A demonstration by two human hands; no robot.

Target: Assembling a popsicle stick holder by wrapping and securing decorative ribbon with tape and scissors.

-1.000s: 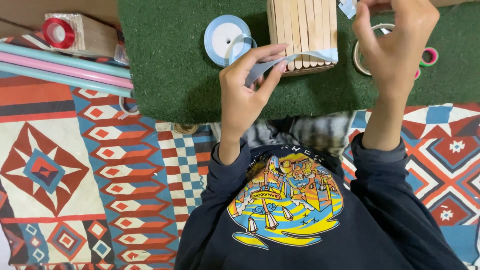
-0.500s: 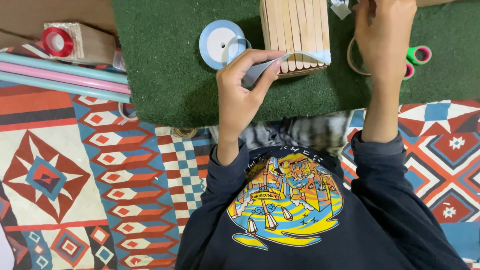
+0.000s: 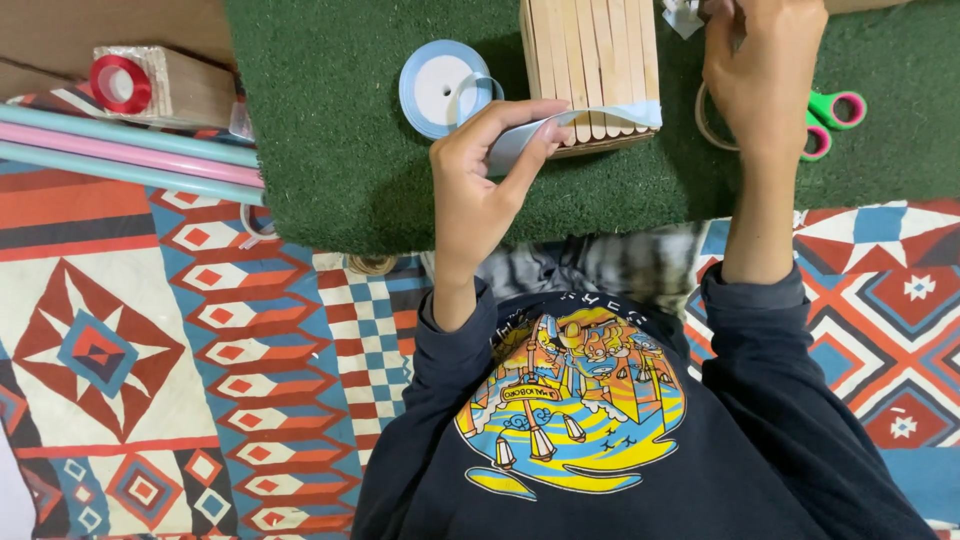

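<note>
Left hand is pinching the pale blue ribbon, which looks thin, limp and slick, best gripped flat near its end. It is stretching toward 2 o'clock across the stiff, light stick box. Ribbon spool at 11. Right hand is closing on something unclear.

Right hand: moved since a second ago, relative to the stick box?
Yes, slightly. The right hand has drifted toward the top of the view and a little closer to the popsicle-stick box, and it now covers more of the tape roll beside the green scissors.
</note>
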